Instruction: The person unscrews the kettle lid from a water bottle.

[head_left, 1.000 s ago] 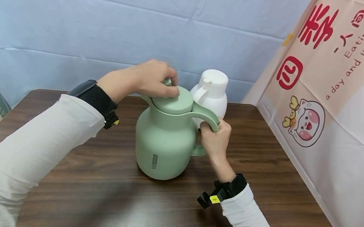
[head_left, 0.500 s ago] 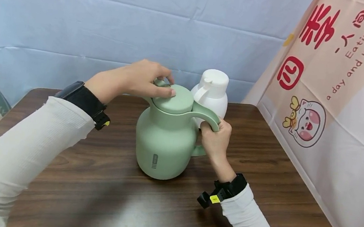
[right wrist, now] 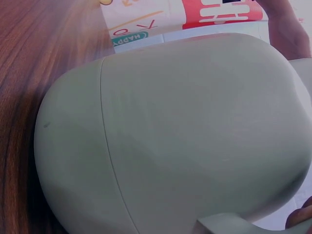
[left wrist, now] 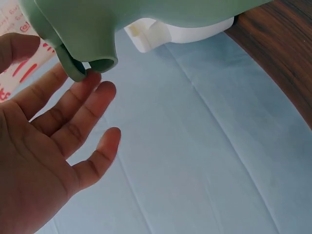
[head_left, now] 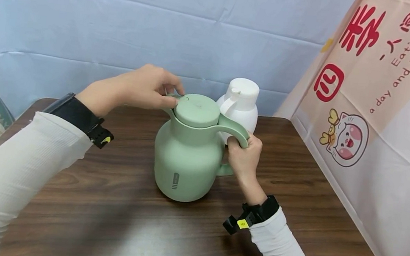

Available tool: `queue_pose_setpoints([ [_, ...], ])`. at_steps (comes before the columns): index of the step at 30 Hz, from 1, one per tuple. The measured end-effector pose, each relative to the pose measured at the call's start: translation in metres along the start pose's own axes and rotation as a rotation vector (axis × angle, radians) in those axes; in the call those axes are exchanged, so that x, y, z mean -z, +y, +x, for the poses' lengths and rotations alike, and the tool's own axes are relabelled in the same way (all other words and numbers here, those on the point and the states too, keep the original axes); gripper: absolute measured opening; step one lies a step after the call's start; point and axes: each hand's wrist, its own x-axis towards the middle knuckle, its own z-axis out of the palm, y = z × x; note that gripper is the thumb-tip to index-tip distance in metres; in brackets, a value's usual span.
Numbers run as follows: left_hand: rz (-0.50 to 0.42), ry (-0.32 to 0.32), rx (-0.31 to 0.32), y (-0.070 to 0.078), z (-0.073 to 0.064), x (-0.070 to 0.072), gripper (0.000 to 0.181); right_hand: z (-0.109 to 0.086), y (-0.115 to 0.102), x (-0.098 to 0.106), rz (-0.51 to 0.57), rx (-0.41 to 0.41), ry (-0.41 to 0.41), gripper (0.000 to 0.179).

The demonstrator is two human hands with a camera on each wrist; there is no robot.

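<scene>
Now L hand slides off lid of green jug to its spout, fingers loose, contact unclear, so lid prob seated; R hand grips jug's handle, jug upright on tbl, white jug behind

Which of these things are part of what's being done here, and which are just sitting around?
Seemingly part of the job:
green jug, its handle in the right grip
its spout, the left grip beside it

Seemingly just there:
white jug, behind the green one
brown table
pale blue cloth
printed cloth, right
</scene>
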Motion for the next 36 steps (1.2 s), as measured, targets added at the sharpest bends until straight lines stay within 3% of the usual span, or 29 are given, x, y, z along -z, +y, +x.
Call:
queue_pose_setpoints([
  [12, 0.082, 0.074, -0.085, -0.002, -0.005, -0.001, 0.018, 0.0, 0.0, -0.001, 0.005, -0.014, -0.003, 0.038],
  [25, 0.066, 0.104, -0.095, 0.001, -0.011, -0.005, 0.018, 0.0, 0.0, 0.0, -0.001, 0.004, 0.004, 0.038],
  [36, 0.055, 0.148, -0.161, 0.0, -0.017, -0.01, 0.014, 0.0, -0.001, 0.0, 0.014, 0.022, 0.0, 0.038],
])
